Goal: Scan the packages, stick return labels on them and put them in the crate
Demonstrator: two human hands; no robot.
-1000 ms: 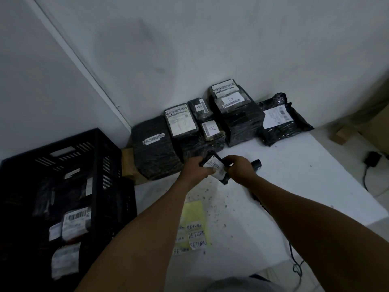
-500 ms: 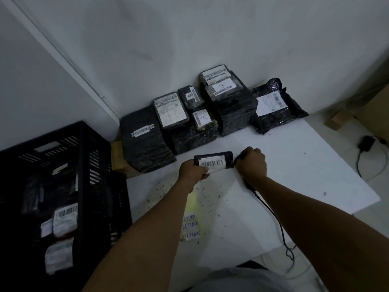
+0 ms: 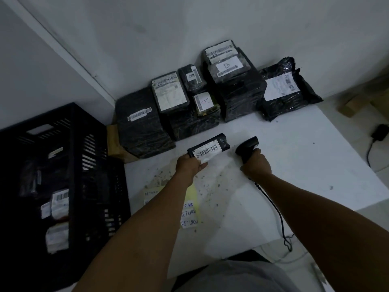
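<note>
1. Presently, left hand [image 3: 189, 165]: fingers curled round the near end of a small black package [image 3: 208, 147], held just above the white table [image 3: 294, 161], barcode label facing up.
2. Right hand [image 3: 255, 163]: closed round the grip of a black barcode scanner [image 3: 248, 145], its head just beside the far end of the held package; the two stand slightly apart. A cable [image 3: 273, 209] trails from below this hand back along the forearm and off the near table edge.
3. Beyond both hands, against the wall: a row of black wrapped packages [image 3: 237, 91], some stacked, most with white barcode labels; one label bears "A" [image 3: 204, 101], another "B" [image 3: 227, 67]. At the row's end past the right hand lies a black plastic mailer bag [image 3: 288, 93] with a white label.
4. Nearer than the left hand, partly hidden under the left forearm: a yellow sheet [image 3: 192, 197] carrying white return labels [image 3: 189, 217] hand-lettered "RETURN".
5. Outward of the left hand, off the table: a black slotted crate [image 3: 92, 148], with labelled packages [image 3: 59, 204] inside; the interior is too dark to count them.
6. Outward of the right hand, on the floor: a small dark adapter with a cord [image 3: 380, 132].
</note>
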